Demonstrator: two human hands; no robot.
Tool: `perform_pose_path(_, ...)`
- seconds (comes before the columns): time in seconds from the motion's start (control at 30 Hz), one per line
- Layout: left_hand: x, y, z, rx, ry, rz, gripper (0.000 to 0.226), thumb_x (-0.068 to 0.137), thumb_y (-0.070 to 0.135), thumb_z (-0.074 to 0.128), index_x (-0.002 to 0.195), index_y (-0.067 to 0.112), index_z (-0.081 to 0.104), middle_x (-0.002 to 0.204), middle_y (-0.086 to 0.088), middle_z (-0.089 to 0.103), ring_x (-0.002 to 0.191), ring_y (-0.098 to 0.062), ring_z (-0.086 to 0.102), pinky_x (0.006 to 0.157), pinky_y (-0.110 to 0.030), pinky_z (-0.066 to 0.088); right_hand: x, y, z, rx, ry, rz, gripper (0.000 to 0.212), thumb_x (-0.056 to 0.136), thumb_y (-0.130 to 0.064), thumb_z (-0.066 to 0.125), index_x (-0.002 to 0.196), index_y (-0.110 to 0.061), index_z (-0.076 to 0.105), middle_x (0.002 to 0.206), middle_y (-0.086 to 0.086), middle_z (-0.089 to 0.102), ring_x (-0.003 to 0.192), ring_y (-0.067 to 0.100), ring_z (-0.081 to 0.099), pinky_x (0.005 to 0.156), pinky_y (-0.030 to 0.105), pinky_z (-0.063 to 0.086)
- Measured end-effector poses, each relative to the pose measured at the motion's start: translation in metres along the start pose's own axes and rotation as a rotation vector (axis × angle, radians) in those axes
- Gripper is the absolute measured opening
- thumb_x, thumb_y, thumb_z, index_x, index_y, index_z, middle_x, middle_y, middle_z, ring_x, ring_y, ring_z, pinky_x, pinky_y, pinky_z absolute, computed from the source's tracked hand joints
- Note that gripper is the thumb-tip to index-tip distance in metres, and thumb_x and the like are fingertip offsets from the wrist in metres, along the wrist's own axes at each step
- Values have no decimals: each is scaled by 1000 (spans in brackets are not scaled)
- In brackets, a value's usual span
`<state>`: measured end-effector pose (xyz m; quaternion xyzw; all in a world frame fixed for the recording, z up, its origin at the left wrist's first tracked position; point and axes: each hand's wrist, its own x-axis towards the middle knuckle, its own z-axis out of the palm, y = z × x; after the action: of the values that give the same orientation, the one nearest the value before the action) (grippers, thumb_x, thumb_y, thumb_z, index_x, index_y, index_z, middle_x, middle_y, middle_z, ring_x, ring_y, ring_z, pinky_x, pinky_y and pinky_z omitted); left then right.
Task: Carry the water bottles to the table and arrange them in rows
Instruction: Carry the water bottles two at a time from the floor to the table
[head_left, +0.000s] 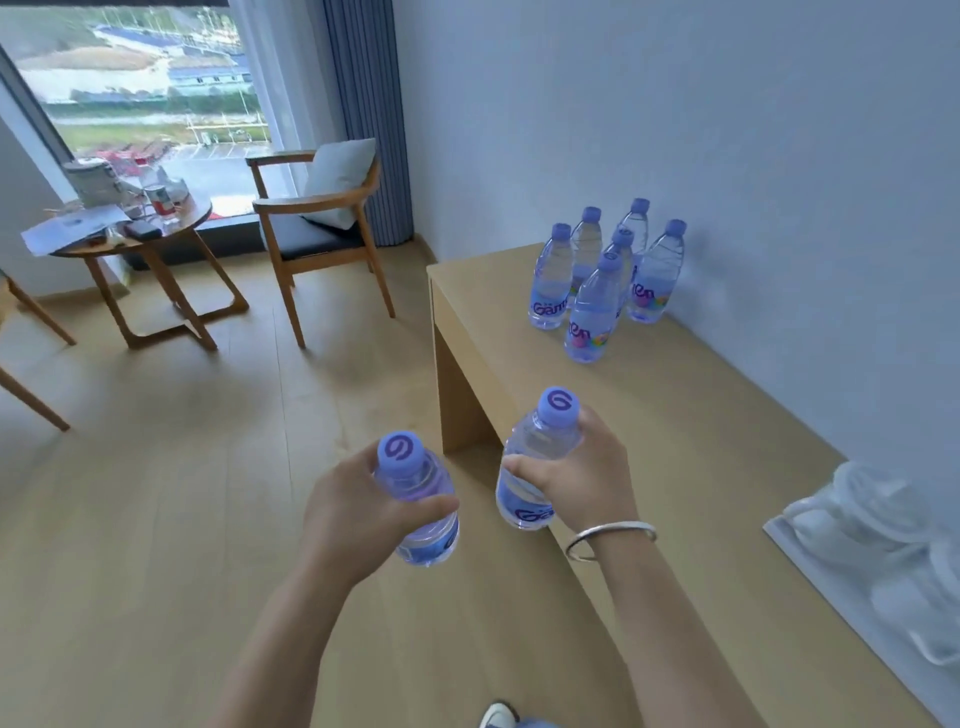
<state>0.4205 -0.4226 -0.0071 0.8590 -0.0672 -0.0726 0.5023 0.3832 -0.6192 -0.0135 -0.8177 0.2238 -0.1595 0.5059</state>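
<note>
Left hand (345, 512) and right hand (582, 480) each grip a clear purple-capped plastic water bottle (418, 512); set both upright beside the standing bottles (605, 280) on the light wooden table (675, 415), rows aligned.

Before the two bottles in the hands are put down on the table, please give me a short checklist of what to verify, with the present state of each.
1. Left hand grips the left bottle: ok.
2. Right hand grips the right bottle: ok.
3. Both caps on: ok.
4. Free space on the table in front of the six standing bottles: ok.
5. Standing bottles upright: ok.
6. Standing bottles already in straight rows: cannot tell.
</note>
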Motion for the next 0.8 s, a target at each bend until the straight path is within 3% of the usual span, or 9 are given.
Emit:
perform_pose_path(0.13, 38, 4, 32, -12, -66, -5, 34, 50, 33, 87, 73, 40, 63, 73, 32, 64, 67, 12, 60, 57, -17, 42, 41, 17, -11, -33, 101, 26, 41, 56, -21, 83, 88, -21, 58, 82, -8, 63, 79, 15, 59, 69, 22, 43)
perform_pose_path(0.33, 93, 16, 65, -14, -192, 27, 32, 49, 31, 85, 70, 36, 62, 71, 30, 65, 66, 12, 60, 44, -5, 41, 79, 38, -15, -25, 139, 126, 46, 57, -22, 84, 97, -19, 60, 90, -6, 65, 87, 16, 61, 79, 27, 47)
perform_pose_path(0.67, 223, 46, 105, 104, -377, 136, 36, 36, 52, 75, 67, 38, 60, 66, 30, 63, 60, 3, 59, 54, -20, 41, 157, 45, -2, 2, 341, 270, 47, 56, -18, 83, 96, -23, 60, 92, -6, 66, 87, 15, 62, 80, 27, 49)
perform_pose_path(0.73, 251, 53, 113, 128, -436, 155, 35, 36, 51, 73, 65, 37, 60, 65, 28, 63, 60, 1, 59, 55, -23, 44, 172, 42, 2, -5, 386, 289, 43, 56, -18, 83, 86, -32, 56, 84, -10, 64, 81, 13, 62, 73, 23, 47)
perform_pose_path(0.8, 280, 61, 122, 134, -508, 174, 34, 39, 46, 77, 67, 34, 61, 64, 25, 64, 60, -2, 60, 54, -27, 48, 186, 42, 7, -6, 424, 336, 41, 56, -19, 82, 88, -29, 58, 84, -8, 66, 81, 15, 63, 74, 26, 50)
